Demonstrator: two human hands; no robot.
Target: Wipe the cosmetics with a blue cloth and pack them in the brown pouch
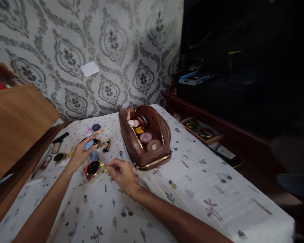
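Observation:
My left hand (80,154) is closed round a small light-blue container (89,144), lifted a little above the white patterned cloth (192,182). My right hand (123,174) reaches left with fingers pinched at the gold edge of an open red compact (93,168) with a dark round pan. A brown cosmetic bag (147,138) stands open just beyond my right hand, holding several small jars and pots. A gold-and-black lipstick (106,145) lies between the bag and my left hand.
Loose cosmetics lie at the left: a blue-lidded jar (96,128), a black-capped bottle (58,143), a dark round case (58,157). A wooden board (17,118) leans at the left. A dark wooden cabinet (218,125) with an open drawer stands on the right.

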